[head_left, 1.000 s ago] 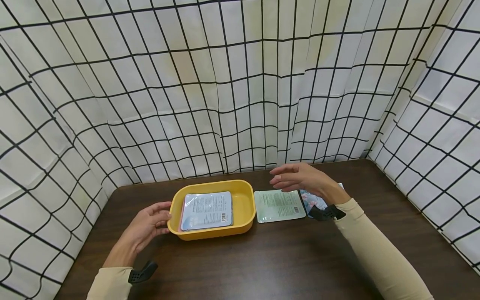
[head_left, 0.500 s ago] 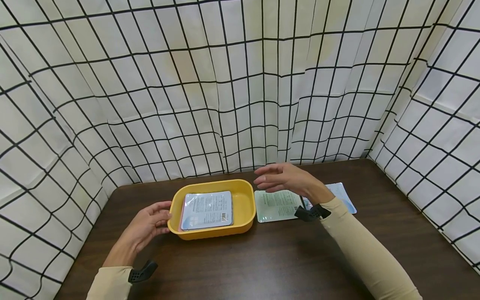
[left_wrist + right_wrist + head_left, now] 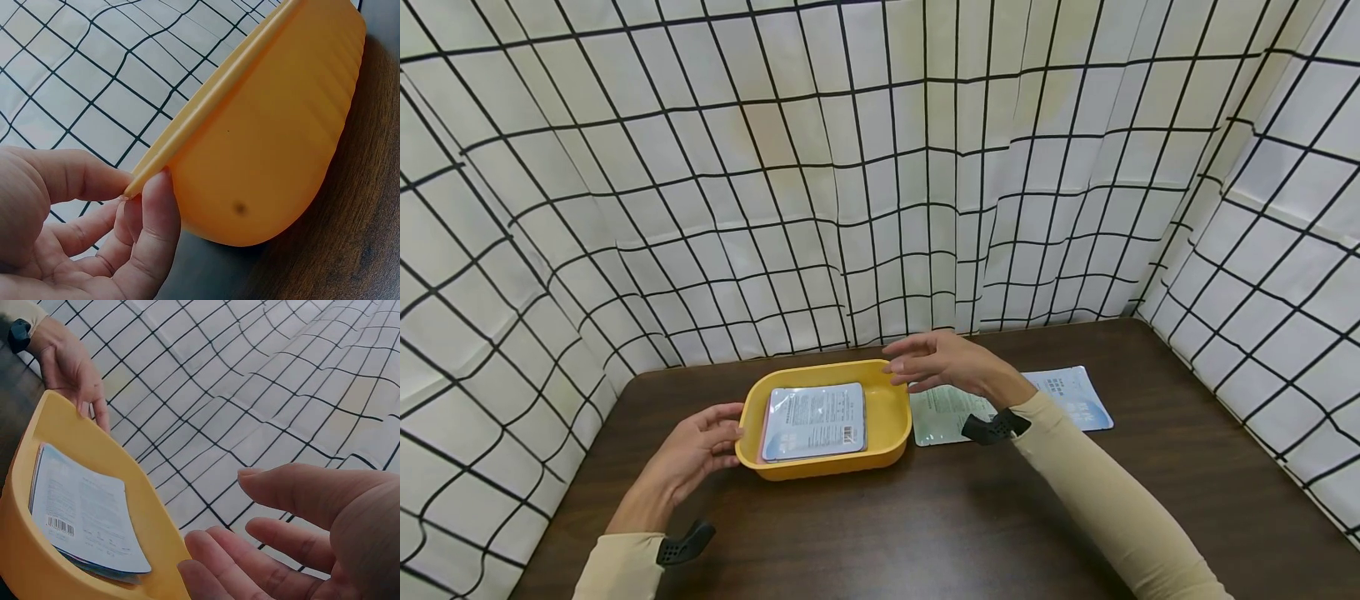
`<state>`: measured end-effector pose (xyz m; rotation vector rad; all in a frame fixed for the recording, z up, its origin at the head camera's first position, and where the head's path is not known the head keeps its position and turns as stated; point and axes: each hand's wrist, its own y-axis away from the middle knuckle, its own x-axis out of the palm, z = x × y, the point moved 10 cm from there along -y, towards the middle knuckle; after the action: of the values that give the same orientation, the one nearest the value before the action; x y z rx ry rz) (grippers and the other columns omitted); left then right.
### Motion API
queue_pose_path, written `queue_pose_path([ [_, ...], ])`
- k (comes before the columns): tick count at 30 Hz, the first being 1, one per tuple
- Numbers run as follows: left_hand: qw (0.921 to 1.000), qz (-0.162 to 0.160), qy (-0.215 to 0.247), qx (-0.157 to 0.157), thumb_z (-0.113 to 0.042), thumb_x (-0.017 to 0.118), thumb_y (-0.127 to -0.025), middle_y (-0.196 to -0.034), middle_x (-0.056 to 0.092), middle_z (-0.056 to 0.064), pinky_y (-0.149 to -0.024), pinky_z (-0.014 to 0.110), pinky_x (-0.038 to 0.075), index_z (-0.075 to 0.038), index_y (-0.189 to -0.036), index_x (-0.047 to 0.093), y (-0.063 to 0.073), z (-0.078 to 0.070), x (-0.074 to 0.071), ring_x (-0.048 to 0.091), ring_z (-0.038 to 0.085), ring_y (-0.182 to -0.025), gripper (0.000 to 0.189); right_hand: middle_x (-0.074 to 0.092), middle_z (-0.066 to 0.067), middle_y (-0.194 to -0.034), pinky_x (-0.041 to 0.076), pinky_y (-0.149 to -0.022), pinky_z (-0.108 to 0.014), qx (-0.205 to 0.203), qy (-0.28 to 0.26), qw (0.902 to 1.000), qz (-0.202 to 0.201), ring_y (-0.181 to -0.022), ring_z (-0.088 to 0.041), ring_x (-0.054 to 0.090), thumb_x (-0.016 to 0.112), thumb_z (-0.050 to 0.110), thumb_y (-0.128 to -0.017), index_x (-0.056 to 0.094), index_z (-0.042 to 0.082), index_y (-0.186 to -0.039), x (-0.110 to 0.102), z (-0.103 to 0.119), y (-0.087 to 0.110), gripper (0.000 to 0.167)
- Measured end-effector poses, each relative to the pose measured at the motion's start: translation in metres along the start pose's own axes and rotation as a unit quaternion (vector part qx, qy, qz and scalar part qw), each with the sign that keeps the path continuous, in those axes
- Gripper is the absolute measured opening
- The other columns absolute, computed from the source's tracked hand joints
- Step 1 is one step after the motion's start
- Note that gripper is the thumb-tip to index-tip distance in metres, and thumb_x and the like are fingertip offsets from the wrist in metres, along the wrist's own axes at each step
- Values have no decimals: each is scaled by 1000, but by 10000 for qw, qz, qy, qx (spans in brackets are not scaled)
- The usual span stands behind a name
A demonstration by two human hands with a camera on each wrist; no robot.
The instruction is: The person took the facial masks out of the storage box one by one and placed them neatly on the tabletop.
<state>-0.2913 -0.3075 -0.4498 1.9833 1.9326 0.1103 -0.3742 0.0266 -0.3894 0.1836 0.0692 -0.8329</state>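
Where the brown table (image 3: 925, 525) ends beyond the tray (image 3: 886, 417), gridded cloth (image 3: 880, 187) hangs.

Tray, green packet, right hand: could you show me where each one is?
Tray (image 3: 884, 410), head view: bare floor near its right end.
Green packet (image 3: 940, 415), head view: its uncovered left part.
Right hand (image 3: 953, 362), head view: back of the hand.

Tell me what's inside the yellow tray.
Inside the yellow tray, a pale blue packet lies uppermost, its barcode facing up. A pink edge peeks out along one side. That packet covers the rest, so the layers beneath cannot be counted.
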Motion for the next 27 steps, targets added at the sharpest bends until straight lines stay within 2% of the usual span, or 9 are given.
queue_pose_path([
  [8,10000,11,51,2,-18,63,-101,-128,60,15,-81,30,60,-3,-153,35,-1,0,-2,64,21,-95,62,63,-17,-137,56,-95,-45,69,47,9999,125,-119,-27,66,75,15,-92,54,3,-144,14,1,-17,57],
  [14,10000,0,7,30,-18,62,-101,-131,58,18,-81,31,60,-3,-153,35,-1,-1,-3,64,21,-95,61,56,-25,-142,55,-96,-47,67,-26,9994,349,-128,-40,58,74,11,-92,52,-1,-144,29,1,-29,58],
  [18,10000,-14,7,31,-18,62,-101,-132,57,20,-82,30,60,-4,-153,36,-1,0,-3,64,22,-96,60,58,-22,-142,57,-95,-43,139,35,9992,367,-124,-34,62,73,10,-93,54,1,-143,36,-1,-35,55],
  [21,10000,-23,13,22,-18,62,-101,-133,57,20,-82,30,59,-4,-153,36,0,0,-2,64,23,-97,59,59,-20,-140,56,-96,-44,205,19,9991,362,-120,-26,63,73,10,-93,56,2,-142,41,-3,-39,53],
  [27,10000,-8,35,26,-17,62,-101,-132,57,19,-82,31,59,-4,-152,37,1,-1,-1,63,24,-98,58,60,-20,-139,52,-100,-50,337,-45,9990,277,-118,-25,64,76,10,-91,59,3,-139,50,-6,-45,51],
])
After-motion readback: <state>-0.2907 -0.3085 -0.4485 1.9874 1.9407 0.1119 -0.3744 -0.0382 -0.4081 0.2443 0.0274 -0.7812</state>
